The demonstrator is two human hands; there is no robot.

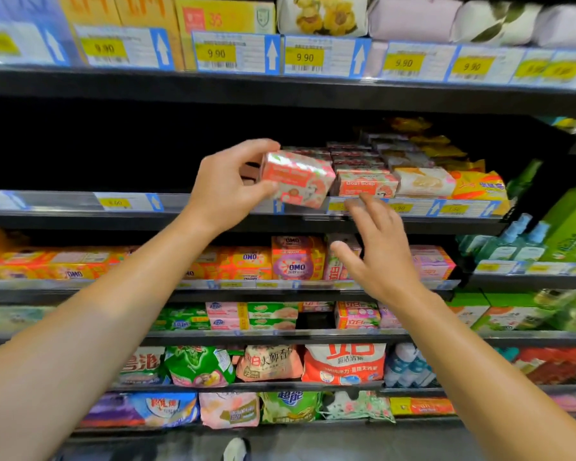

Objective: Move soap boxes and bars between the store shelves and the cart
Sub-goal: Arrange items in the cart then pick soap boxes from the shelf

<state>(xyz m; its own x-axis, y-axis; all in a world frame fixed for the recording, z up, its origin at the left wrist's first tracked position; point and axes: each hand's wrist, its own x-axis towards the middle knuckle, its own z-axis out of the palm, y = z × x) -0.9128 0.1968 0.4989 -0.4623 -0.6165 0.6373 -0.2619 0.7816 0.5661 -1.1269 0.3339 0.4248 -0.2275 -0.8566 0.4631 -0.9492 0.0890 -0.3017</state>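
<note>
My left hand [226,184] grips a pink and white soap box [300,179] by its left end, tilted, at the front edge of the second shelf [80,217]. To the right of it, a matching pink "Goat Soap" box [368,184] sits on that shelf with more of the same stacked behind. My right hand [379,251] hovers below and in front of that box, fingers spread, holding nothing. No cart is in view.
Cream and orange soap packs [446,183] fill the shelf to the right. The left part of that shelf is dark. OMO soap boxes [296,257] line the shelf below, detergent bags [343,364] lower down. Price tags [305,56] run along the top shelf.
</note>
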